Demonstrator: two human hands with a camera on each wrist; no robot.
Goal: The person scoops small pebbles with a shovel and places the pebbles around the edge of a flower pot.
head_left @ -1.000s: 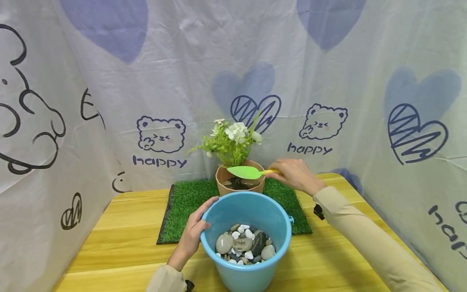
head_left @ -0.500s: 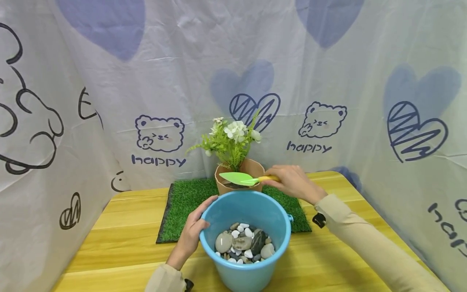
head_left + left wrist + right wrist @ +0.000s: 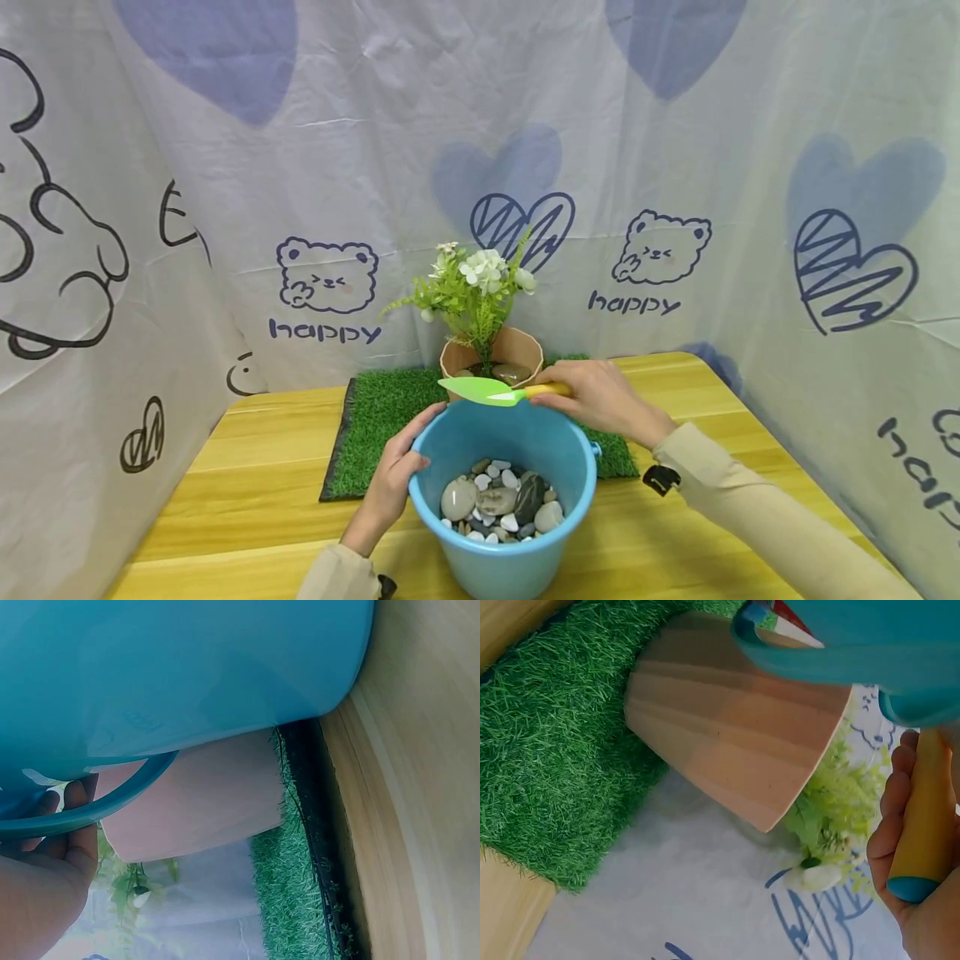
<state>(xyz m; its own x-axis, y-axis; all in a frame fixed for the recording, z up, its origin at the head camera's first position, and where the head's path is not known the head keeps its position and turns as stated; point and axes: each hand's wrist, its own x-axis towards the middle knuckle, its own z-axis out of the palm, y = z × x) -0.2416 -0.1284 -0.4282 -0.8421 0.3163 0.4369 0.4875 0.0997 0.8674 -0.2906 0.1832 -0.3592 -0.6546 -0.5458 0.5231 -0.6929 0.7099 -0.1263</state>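
Note:
The blue bucket (image 3: pixel 504 567) holds grey, dark and white stones (image 3: pixel 497 501). My left hand (image 3: pixel 393 479) grips the bucket's left rim, thumb inside; in the left wrist view the fingers (image 3: pixel 79 825) curl at the rim beside the handle. My right hand (image 3: pixel 600 398) grips the yellow handle (image 3: pixel 549 389) of a small trowel, whose green blade (image 3: pixel 480 389) points left over the bucket's far rim. In the right wrist view my right hand (image 3: pixel 915 832) is curled round the yellow handle (image 3: pixel 922 825); the blade is hidden there.
Behind the bucket a terracotta-coloured pot (image 3: pixel 525 350) with white flowers (image 3: pixel 483 271) and a few stones stands on a green grass mat (image 3: pixel 382 425). The mat lies on a wooden table (image 3: pixel 247 492). A printed cloth (image 3: pixel 420 125) hangs behind and at both sides.
My right hand and the trowel have come down and nearer, from above the pot to the bucket's far rim. My left hand still grips the bucket, which has hardly moved.

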